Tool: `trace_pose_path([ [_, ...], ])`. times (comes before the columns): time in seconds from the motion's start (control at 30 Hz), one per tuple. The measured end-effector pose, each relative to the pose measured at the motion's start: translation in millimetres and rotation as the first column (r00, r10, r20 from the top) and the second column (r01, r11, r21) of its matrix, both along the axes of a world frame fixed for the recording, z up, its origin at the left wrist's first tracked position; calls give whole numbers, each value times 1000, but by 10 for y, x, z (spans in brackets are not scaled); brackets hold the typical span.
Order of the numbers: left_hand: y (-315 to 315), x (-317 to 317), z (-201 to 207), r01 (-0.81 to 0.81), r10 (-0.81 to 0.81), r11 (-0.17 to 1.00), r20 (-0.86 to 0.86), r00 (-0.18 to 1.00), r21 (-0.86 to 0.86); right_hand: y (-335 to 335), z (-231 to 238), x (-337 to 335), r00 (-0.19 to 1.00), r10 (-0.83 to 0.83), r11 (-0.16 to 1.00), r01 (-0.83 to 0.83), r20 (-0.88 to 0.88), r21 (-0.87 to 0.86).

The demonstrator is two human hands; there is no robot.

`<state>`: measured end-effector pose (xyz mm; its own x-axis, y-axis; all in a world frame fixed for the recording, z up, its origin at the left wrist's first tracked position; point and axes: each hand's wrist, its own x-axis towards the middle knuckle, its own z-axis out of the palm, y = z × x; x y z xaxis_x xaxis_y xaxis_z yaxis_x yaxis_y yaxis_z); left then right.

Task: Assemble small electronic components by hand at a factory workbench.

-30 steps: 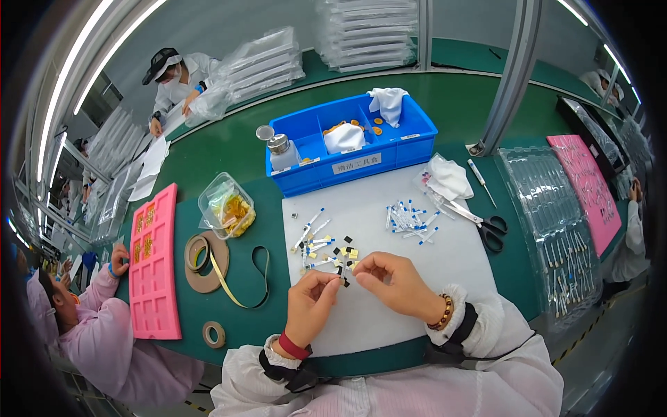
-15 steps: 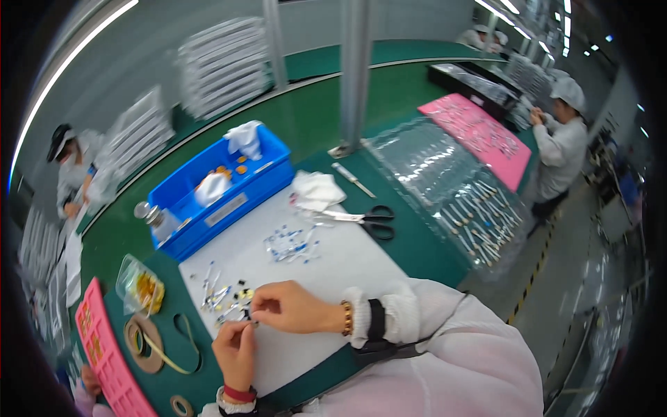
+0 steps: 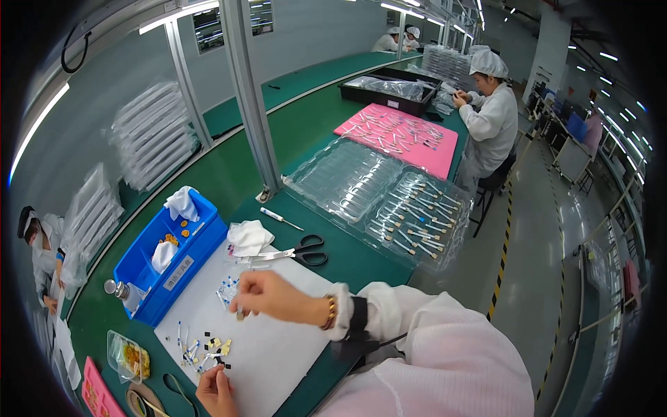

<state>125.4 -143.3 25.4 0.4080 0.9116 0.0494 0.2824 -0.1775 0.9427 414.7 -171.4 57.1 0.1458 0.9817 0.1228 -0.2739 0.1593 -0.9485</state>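
Observation:
My right hand (image 3: 267,295) is raised over the white sheet (image 3: 288,358), fingers pinched. A small tan piece (image 3: 240,315) shows under its fingertips; its kind is too small to tell. My left hand (image 3: 217,393) is at the sheet's near edge, thumb and forefinger together beside small black and cream pieces (image 3: 221,347). Whatever it may hold is hidden. Left of these pieces are thin white-and-blue strips (image 3: 186,347). More small blue-and-white parts (image 3: 226,290) lie beyond, partly behind my right hand.
A blue bin (image 3: 146,274) with cloths stands at left. Beyond my right hand are a white cloth (image 3: 249,238), scissors (image 3: 310,251) and a screwdriver (image 3: 281,219). Clear plastic trays (image 3: 340,181) with parts and a pink mat (image 3: 399,135) lie farther off. A co-worker (image 3: 493,115) sits beyond.
The view has swung to the right. My hands, close together before, are now apart: the right is lifted away with a small piece, the left stays low by the black pieces.

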Motion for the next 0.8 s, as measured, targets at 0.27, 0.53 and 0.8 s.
trace_pose_path([
  [0.27,34,-10,-80,8,-8,1000,-35,999,6,-975,488,1606,828,-535,832,551,171,-62],
  [0.53,27,6,-35,36,-37,999,-52,998,-20,-2054,373,3023,600,-777,594,799,191,-93],
  [0.8,21,58,-24,4,-5,1000,-35,999,-17,-2312,199,3524,587,-772,570,809,244,-141],
])
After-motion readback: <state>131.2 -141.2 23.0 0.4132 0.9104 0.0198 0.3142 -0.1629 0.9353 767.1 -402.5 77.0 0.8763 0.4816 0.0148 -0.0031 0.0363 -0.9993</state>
